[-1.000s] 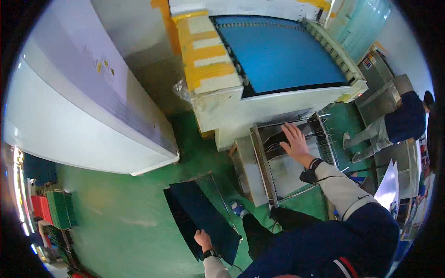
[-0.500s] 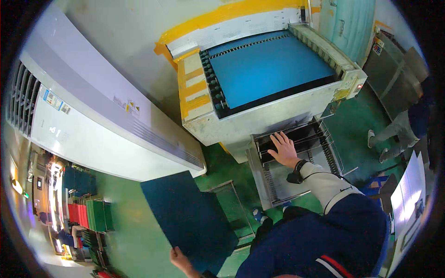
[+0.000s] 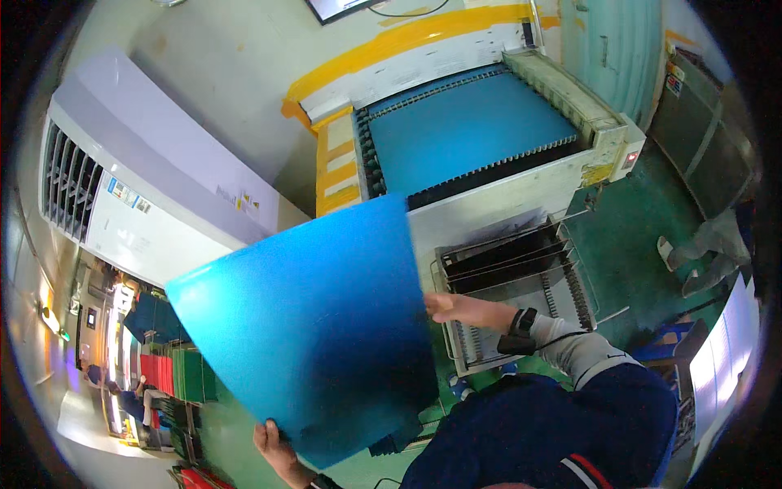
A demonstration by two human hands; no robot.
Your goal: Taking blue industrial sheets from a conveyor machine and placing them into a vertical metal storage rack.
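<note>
Two bare hands attend one blue rectangular sheet point(image 3: 301, 310), positioned in front of the near left corner of the roller conveyor machine point(image 3: 497, 213), which serves as landmark. The sheet is raised and tilted, its upper right corner overlapping the machine in view. The left hand point(image 3: 278, 455), on the near side of the machine and well apart from it, has its grip closed on the sheet's lower left edge, fingertips at the border. The right hand point(image 3: 446, 307), nearer the machine, has its fingertips at the sheet's right edge; the sheet partly covers them, so how far this grip is closed cannot be told. A second blue sheet point(image 3: 472, 126) lies flat on the machine's rollers. Directly before the machine's near side stands a metal slotted rack point(image 3: 533, 306), with a dark panel point(image 3: 505, 259) at its end toward the machine. To the left of the machine stands a white floor-standing air conditioner point(image 3: 155, 196). Farther out, on the machine's near left, red panels point(image 3: 157, 373) and green panels point(image 3: 191, 375) stand side by side. To the right of the machine, a co-worker's legs point(image 3: 710, 253) show beside a grey metal panel point(image 3: 700, 134).
</note>
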